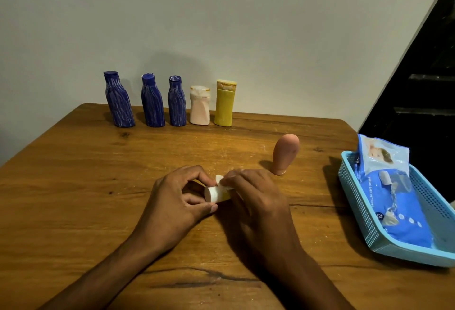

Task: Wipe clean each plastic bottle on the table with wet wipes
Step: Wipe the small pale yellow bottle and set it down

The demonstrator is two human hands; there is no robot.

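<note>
Head cam looks down on a wooden table [73, 186]. Person's left hand [177, 199] has thumb & fingers curled round the white capped end of a small bottle [215, 194] lying on its side near the table's middle, prob. to keep it from rolling. Right hand [256, 199] covers the rest of the bottle, fingertips pinching a bit of white wet wipe [221, 181] against it; looks like it's rubbing the body, though most of the bottle is hidden under that hand.

Just beyond the right hand a pink bottle [285, 154] stands cap-down, apart from the others; can't tell if it's done. Along the back edge by the wall, in a row: three blue bottles [151, 103], a pale pink bottle [200, 108], a yellow bottle [224, 105], all upright & well out of reach, likely the queue.

At the right edge, a blue wipes pack [394, 199] sits in a light blue basket [357, 223], close to the right hand for easy refills.
</note>
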